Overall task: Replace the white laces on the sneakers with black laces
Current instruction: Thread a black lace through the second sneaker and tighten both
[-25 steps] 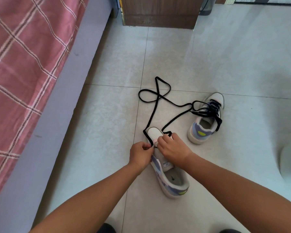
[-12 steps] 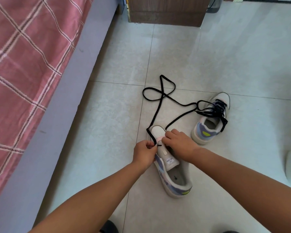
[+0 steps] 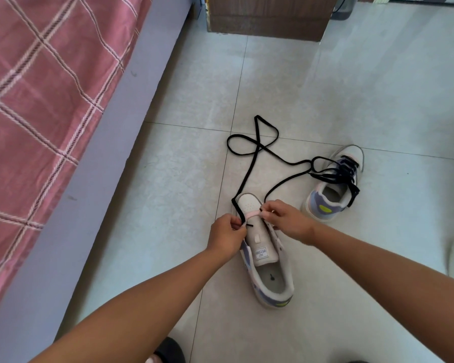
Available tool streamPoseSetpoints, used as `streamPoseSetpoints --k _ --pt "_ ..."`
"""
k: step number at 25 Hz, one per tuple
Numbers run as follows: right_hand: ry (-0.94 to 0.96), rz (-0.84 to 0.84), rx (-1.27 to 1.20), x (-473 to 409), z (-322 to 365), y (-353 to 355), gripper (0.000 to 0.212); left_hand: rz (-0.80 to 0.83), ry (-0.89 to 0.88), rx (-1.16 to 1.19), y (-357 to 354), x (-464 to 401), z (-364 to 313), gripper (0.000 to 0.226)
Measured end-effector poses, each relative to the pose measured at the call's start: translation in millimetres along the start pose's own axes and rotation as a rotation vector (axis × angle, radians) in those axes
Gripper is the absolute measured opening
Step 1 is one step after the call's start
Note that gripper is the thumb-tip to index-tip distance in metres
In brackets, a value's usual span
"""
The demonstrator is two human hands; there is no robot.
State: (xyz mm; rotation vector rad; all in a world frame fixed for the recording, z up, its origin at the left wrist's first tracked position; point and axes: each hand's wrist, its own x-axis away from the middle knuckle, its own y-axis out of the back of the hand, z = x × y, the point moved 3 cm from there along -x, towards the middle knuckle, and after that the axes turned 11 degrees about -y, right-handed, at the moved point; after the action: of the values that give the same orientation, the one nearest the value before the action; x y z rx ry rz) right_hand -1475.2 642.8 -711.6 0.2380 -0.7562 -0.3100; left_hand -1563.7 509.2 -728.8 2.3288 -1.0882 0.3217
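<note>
Head view, black lace (image 3: 249, 163) pinched between hands (image 3: 257, 226)

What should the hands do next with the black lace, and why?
Probably pull the lace through the lowest eyelets of the near shoe and even up its two ends. The left hand and right hand each pinch it by the toe, the rest loops slack on the floor, and the upper eyelets look empty.

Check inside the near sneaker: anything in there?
Near sneaker: a bare grey insole with one small dark mark; no foot or object. The tongue covers the front, so the toe end cannot be seen.
</note>
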Motion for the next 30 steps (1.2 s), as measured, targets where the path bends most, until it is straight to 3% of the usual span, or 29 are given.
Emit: streamPoseSetpoints --k 2,5,6,8,10,14,20,24,26,29,30 --pt "0.001 -0.135 0.063 0.8 -8.7 -8.5 0.021 -0.009 -0.005 0.011 -0.9 1.1 1.3 0.011" --pt "0.280 -0.294 0.692 -1.4 -12.3 -11.5 0.007 -0.006 -0.001 0.044 -4.6 2.0 -1.7 0.010" --pt "0.416 -0.327 0.877 -2.9 -13.5 -13.0 0.011 -0.007 0.012 0.065 -5.2 1.8 -2.5 0.009" --pt "0.516 -0.312 1.053 -0.9 -13.6 -15.9 0.031 -0.011 0.041 0.102 -4.4 2.1 -4.6 0.007" --pt "0.500 -0.332 1.085 -0.6 -8.3 -22.3 0.041 -0.011 0.057 0.111 -3.7 3.0 -5.5 0.006" --pt "0.215 -0.305 0.900 6.6 6.9 -28.6 0.014 -0.006 0.052 0.098 -5.3 3.8 -3.1 0.006" --pt "0.039 -0.313 0.973 4.5 12.9 -38.5 0.015 -0.004 0.073 0.112 -5.9 4.4 -0.3 0.015" --pt "0.018 -0.245 1.006 0.8 10.8 -37.0 0.016 0.015 0.079 0.180 -2.0 6.5 -4.4 0.013" --pt "0.099 -0.277 1.088 7.3 12.5 -40.8 0.019 0.039 0.074 0.204 0.1 8.6 -7.3 0.014" --pt "0.165 -0.273 1.210 14.2 18.6 -53.1 0.040 0.051 0.058 0.172 0.6 8.4 -10.5 0.020" --pt "0.172 -0.291 1.235 13.0 20.0 -55.5 0.038 0.044 0.025 0.110 -0.2 9.4 -12.2 0.022"
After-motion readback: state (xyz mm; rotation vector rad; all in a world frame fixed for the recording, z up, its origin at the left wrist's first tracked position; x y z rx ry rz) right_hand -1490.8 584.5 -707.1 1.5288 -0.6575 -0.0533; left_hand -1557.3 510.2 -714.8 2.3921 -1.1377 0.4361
